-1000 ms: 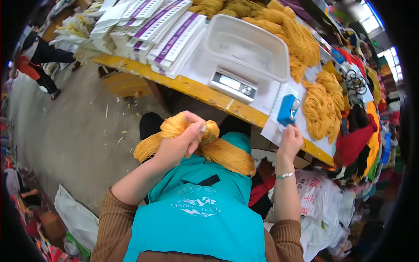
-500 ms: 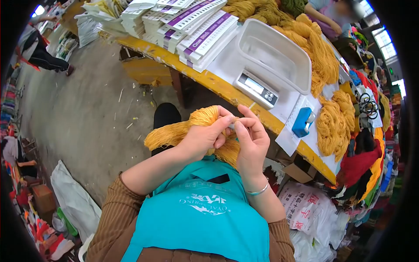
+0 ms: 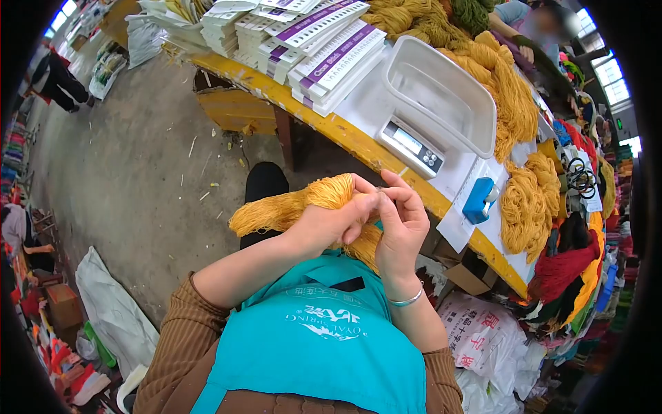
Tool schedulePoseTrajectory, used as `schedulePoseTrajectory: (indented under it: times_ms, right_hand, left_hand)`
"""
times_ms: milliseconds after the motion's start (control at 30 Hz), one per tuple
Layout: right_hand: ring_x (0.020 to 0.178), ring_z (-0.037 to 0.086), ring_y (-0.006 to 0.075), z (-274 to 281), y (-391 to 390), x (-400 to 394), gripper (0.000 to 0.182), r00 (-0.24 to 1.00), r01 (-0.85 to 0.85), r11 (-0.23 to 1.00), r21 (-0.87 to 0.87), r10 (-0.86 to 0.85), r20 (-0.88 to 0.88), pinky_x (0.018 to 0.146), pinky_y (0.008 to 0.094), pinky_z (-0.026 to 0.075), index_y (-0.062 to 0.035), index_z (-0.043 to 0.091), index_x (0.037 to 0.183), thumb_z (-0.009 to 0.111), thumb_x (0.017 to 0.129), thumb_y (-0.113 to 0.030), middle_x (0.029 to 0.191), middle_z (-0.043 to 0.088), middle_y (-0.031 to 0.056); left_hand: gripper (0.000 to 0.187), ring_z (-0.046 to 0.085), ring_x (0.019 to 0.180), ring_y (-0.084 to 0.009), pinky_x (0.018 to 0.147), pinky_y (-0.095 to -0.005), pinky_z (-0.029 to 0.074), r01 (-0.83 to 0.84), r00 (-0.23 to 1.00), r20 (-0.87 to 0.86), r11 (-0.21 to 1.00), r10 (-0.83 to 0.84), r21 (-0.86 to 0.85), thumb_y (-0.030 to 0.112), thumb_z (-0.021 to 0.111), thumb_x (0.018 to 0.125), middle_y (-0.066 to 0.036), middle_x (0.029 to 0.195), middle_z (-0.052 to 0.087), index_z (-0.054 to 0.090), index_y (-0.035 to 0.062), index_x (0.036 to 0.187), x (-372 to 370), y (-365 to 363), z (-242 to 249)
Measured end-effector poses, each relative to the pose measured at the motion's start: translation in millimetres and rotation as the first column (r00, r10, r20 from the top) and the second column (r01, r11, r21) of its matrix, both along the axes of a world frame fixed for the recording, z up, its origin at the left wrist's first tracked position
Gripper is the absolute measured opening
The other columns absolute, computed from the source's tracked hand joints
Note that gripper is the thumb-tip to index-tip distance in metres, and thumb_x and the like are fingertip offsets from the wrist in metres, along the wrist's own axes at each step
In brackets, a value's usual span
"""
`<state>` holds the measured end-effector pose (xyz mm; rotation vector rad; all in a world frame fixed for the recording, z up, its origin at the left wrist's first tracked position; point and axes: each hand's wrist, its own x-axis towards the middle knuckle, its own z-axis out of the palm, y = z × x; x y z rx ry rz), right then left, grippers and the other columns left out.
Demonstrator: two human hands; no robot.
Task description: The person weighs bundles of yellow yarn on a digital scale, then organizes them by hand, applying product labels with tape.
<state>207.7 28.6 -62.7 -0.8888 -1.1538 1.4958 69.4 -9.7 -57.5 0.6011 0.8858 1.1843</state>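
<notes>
A skein of golden-yellow thread (image 3: 276, 209) hangs looped over my left hand (image 3: 338, 219), its strands falling to the left and below the palm. The left fingers are closed on it. My right hand (image 3: 402, 228), with a metal bangle at the wrist, meets the left fingertips in a pinch. Its thumb and index finger press together there; what lies between them is too small and hidden to name. Both hands are held above my turquoise apron (image 3: 317, 324), in front of the table edge.
On the yellow-edged table (image 3: 331, 141) are stacked printed cards (image 3: 338, 62), a digital scale (image 3: 412, 146), a clear plastic tub (image 3: 441, 93), a blue tape dispenser (image 3: 478, 200) and more yellow skeins (image 3: 527, 207). Another person (image 3: 538, 31) works across the table. White sacks (image 3: 476, 331) lie below.
The fingertips of both hands have closed tighter together, and a small whitish bit between them is now hidden. My view has shifted slightly. The walking person at far left has moved.
</notes>
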Motion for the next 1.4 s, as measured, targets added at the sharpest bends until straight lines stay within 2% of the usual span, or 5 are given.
schedulePoseTrajectory:
  times_ms: [667, 967, 1067, 1167, 1400]
  right_hand:
    - [0.096, 0.058, 0.0109, 14.9, -1.3, -2.6, 0.023, 0.986, -0.157, 0.988, -0.006, 0.156, -0.053, 0.086, 0.0254, 0.048, 0.0012, 0.052, 0.117, 0.056, 0.094, -0.003, 0.113, 0.06, 0.0099]
    - [0.051, 0.051, 0.0087, 22.3, 8.0, 20.8, 0.031, 0.748, -0.657, 0.643, -0.393, 0.618, -0.24, 0.047, 0.02, 0.038, -0.001, 0.06, 0.098, 0.048, 0.103, -0.029, 0.067, 0.06, 0.0053]
    - [0.053, 0.053, 0.0091, 19.1, 1.6, 19.9, 0.024, 0.803, -0.59, 0.729, -0.346, 0.572, -0.164, 0.048, 0.0233, 0.039, 0.0004, 0.062, 0.099, 0.054, 0.1, -0.022, 0.068, 0.06, 0.0035]
    - [0.054, 0.055, 0.0133, 21.7, -4.4, 14.6, 0.014, 0.877, -0.397, 0.902, 0.172, 0.318, 0.36, 0.049, 0.0277, 0.042, 0.001, 0.064, 0.097, 0.063, 0.094, -0.013, 0.066, 0.059, 0.0057]
    - [0.057, 0.06, 0.0219, 24.6, 1.6, 18.1, 0.02, 0.772, -0.432, 0.607, 0.667, -0.134, 0.622, 0.05, 0.0304, 0.047, -0.0018, 0.065, 0.096, 0.072, 0.078, -0.002, 0.069, 0.059, 0.01]
  left_hand:
    - [0.014, 0.05, 0.09, -0.0123, 0.079, -0.0274, 0.042, -0.143, 0.934, -0.247, 0.905, 0.257, 0.4, 0.018, 0.064, 0.095, -0.004, 0.096, 0.051, 0.061, 0.0068, 0.088, -12.1, -2.7, -7.1]
    - [0.011, 0.051, 0.093, -0.015, 0.082, -0.0308, 0.044, -0.008, 0.895, -0.356, 0.808, 0.268, 0.589, 0.016, 0.068, 0.092, -0.004, 0.097, 0.05, 0.062, 0.0079, 0.088, -30.3, -2.0, -6.8]
    - [0.01, 0.051, 0.092, -0.0141, 0.081, -0.0302, 0.044, 0.012, 0.886, -0.384, 0.816, 0.259, 0.578, 0.016, 0.068, 0.092, -0.004, 0.097, 0.05, 0.062, 0.0079, 0.088, -31.0, -3.6, -8.0]
    - [0.009, 0.051, 0.089, -0.0112, 0.079, -0.0279, 0.045, 0.006, 0.886, -0.398, 0.852, 0.238, 0.523, 0.014, 0.067, 0.092, -0.003, 0.096, 0.05, 0.061, 0.0074, 0.09, -28.6, -4.6, -6.9]
    - [0.018, 0.05, 0.077, -0.0047, 0.064, -0.0208, 0.042, -0.087, 0.969, -0.205, 0.969, 0.136, 0.233, 0.008, 0.064, 0.091, 0.001, 0.094, 0.053, 0.054, 0.0068, 0.107, -21.1, -6.8, 10.4]
